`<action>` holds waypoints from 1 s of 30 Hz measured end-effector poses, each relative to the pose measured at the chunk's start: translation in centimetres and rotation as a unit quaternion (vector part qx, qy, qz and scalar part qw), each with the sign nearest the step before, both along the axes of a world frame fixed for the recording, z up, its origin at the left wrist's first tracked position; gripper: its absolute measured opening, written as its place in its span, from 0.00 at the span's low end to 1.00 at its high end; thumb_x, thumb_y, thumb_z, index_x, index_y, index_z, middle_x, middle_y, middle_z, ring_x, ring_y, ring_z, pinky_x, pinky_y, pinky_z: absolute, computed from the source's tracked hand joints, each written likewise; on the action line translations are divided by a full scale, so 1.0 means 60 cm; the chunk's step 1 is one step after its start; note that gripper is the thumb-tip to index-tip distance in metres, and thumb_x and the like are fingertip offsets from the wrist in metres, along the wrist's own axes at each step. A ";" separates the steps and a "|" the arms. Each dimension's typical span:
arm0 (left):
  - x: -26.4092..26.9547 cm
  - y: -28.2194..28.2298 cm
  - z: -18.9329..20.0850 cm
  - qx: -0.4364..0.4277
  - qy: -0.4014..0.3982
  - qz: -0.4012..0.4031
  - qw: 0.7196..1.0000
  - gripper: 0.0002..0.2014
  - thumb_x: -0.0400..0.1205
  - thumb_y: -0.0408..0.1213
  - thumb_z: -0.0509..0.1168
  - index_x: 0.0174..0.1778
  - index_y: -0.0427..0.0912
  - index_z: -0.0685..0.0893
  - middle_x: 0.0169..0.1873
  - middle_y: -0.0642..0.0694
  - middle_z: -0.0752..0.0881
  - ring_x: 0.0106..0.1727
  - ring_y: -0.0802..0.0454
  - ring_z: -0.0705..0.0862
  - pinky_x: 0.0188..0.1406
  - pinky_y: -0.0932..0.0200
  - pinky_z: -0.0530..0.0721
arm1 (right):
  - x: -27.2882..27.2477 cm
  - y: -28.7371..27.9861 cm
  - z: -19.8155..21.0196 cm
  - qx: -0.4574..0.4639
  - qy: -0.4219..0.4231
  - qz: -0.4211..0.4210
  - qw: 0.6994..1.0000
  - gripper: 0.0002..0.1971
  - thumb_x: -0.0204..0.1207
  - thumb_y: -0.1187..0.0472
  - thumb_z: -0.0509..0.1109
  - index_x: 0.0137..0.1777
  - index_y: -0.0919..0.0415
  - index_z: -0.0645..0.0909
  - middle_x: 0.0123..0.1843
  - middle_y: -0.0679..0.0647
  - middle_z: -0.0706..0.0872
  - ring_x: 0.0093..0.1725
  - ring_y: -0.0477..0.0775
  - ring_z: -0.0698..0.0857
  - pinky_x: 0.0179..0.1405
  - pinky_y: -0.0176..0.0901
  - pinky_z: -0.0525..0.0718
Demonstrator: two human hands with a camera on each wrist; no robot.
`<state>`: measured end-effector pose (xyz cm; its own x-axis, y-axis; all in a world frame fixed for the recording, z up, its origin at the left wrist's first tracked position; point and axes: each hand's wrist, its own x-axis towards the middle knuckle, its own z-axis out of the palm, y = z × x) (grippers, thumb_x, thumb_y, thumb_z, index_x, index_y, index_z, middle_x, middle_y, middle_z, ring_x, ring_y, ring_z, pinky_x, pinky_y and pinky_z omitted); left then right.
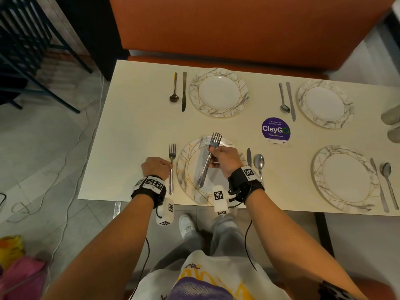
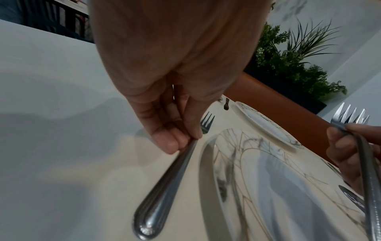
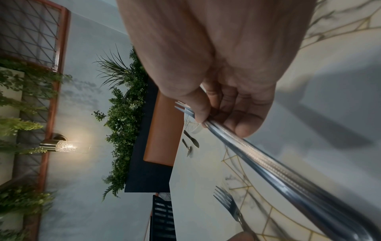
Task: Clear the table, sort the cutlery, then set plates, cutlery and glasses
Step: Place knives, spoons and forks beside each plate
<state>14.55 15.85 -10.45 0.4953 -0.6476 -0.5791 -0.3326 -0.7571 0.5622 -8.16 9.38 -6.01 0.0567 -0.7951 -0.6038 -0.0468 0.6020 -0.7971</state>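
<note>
Where cream table (image 1: 140, 131) ends: orange bench (image 1: 238, 24), grey floor (image 1: 49, 137).

Office pantry, ClayGo sticker (image 1: 275, 130), orange booth seat (image 1: 238, 24)

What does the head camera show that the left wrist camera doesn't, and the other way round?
Only the head view shows all four plates, the purple ClayGo sticker and the spoon right of the near plate. Only the left wrist view shows the green plants. Both show the left hand holding a fork on the table and the right hand holding forks.
</note>
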 end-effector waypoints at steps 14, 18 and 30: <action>-0.005 0.003 0.020 -0.003 0.015 0.013 1.000 0.11 0.80 0.31 0.78 0.32 0.46 0.92 0.38 0.43 0.94 0.42 0.44 0.94 0.51 0.51 0.94 | 0.000 0.003 -0.004 -0.002 0.003 0.005 1.000 0.07 0.81 0.65 0.72 0.50 0.70 0.88 0.34 0.59 0.85 0.29 0.55 0.81 0.32 0.48 0.85; -0.009 0.001 0.024 0.008 0.002 0.007 1.000 0.03 0.79 0.33 0.79 0.40 0.44 0.95 0.43 0.42 0.95 0.46 0.43 0.94 0.53 0.50 0.93 | 0.000 0.003 -0.004 -0.003 0.002 0.004 1.000 0.06 0.81 0.66 0.72 0.48 0.69 0.87 0.34 0.60 0.85 0.29 0.56 0.81 0.31 0.48 0.84; -0.020 0.009 0.026 0.004 -0.060 -0.035 0.998 0.08 0.81 0.36 0.76 0.55 0.41 0.94 0.58 0.43 0.93 0.60 0.44 0.89 0.52 0.65 0.77 | -0.002 0.002 -0.011 -0.004 0.016 0.011 1.000 0.07 0.81 0.65 0.73 0.46 0.70 0.88 0.36 0.62 0.84 0.31 0.56 0.83 0.32 0.48 0.85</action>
